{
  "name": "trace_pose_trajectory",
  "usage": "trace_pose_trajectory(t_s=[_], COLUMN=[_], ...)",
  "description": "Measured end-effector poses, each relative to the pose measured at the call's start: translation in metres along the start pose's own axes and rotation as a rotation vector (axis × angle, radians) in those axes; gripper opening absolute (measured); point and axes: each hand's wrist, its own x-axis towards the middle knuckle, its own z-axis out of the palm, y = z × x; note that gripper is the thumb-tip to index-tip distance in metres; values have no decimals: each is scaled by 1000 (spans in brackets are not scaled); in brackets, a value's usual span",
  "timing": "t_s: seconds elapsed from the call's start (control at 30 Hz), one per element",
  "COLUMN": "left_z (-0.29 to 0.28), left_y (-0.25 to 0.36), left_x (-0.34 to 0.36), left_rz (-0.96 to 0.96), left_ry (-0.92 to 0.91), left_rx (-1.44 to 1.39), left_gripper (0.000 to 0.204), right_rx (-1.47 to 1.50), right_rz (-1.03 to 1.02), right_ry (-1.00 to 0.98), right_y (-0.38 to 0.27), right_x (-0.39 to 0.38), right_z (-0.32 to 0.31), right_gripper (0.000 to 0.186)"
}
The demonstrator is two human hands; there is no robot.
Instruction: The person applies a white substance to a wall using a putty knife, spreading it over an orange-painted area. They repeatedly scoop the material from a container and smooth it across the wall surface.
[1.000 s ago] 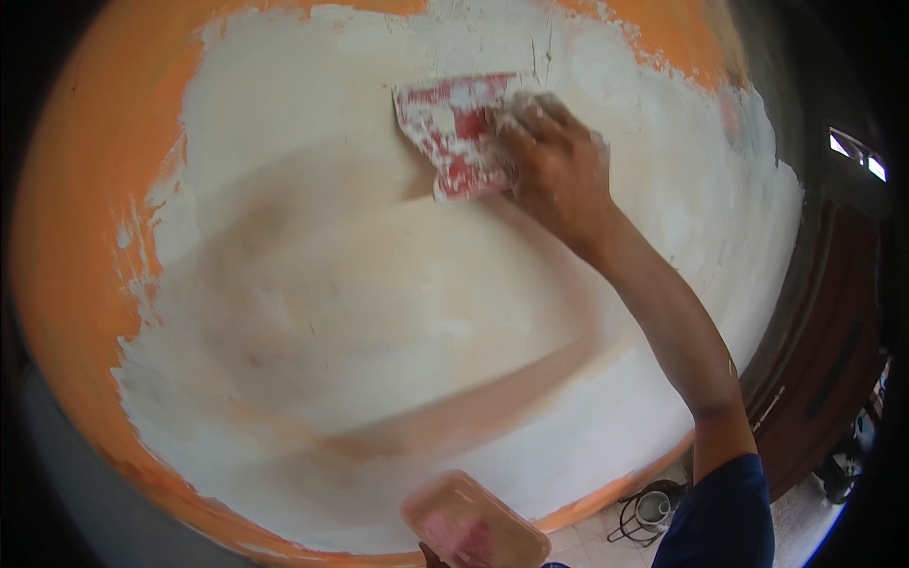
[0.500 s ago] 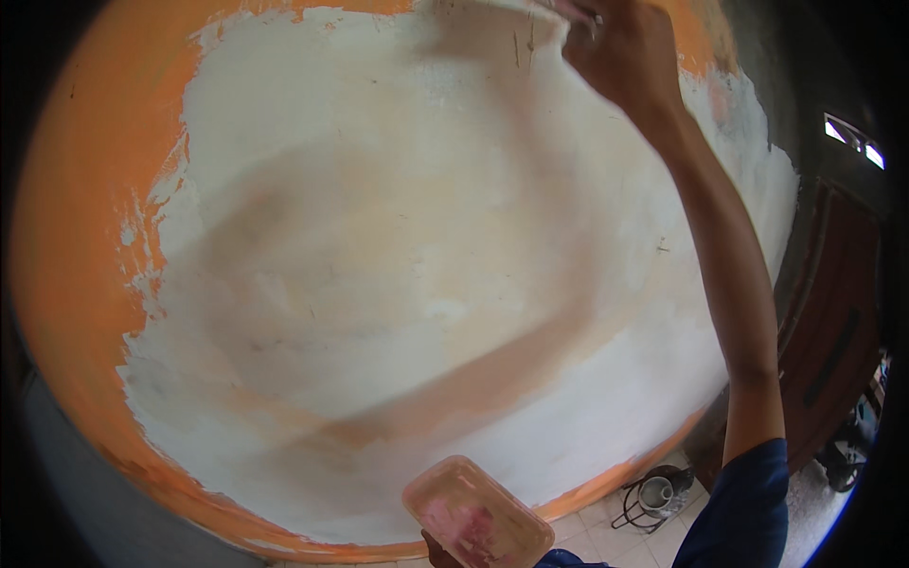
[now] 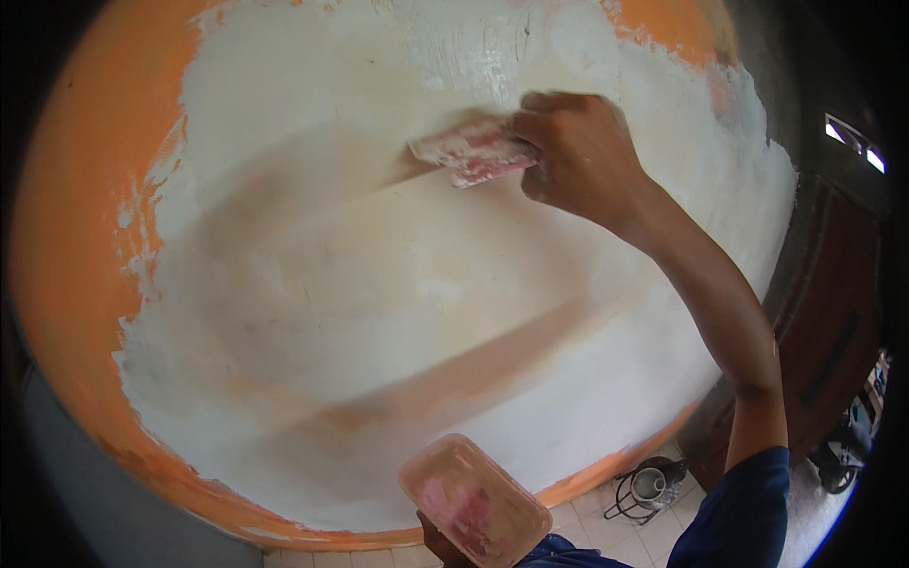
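Observation:
My right hand (image 3: 582, 156) is closed around a putty scraper (image 3: 478, 151), its flat reddish-pink blade smeared with pale putty. The blade is at the upper middle of the wall (image 3: 331, 237), where white filler covers most of the orange paint. A shadow shows beside the blade; whether it touches the wall, I cannot tell. Low in the view, my left hand (image 3: 438, 544) grips a rectangular plastic tub (image 3: 473, 502), tan with pink smears on it. Most of that hand is hidden behind the tub.
Orange paint (image 3: 76, 237) borders the white patch. At the lower right, a metal pot or cup (image 3: 649, 486) stands by a dark wire stand on pale floor tiles (image 3: 606, 544). A dark reddish-brown panel (image 3: 833, 312) leans or stands at the right.
My right hand has come down from the top edge, bringing the scraper fully into view. A shiny streak now shows on the upper wall. The tub has shifted slightly up and left.

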Motion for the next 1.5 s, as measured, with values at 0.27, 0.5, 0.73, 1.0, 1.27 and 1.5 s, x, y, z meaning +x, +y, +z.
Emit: trace_pose_trajectory(t_s=[0.27,0.5,0.73,1.0,1.27,1.5], left_z=[2,6,19,7,10,13], left_y=[-9,-16,-25,-26,-24,-30], left_x=[-6,1,5,5,11,17], left_rz=[240,260,162,214,222,177], left_ry=[640,657,709,641,659,697], left_rx=[618,596,590,617,644,625], left_gripper=[57,58,59,59,58,56], right_rx=[-96,-120,-10,-269,-100,73], right_rz=[140,-32,-40,148,12,-56], right_ry=[484,306,57,486,157,54], right_y=[66,41,29,105,44,26], right_x=[20,-42,-115,19,8,-64], right_z=[-14,31,14,-26,0,0], right_gripper=[31,44,39,31,22,42])
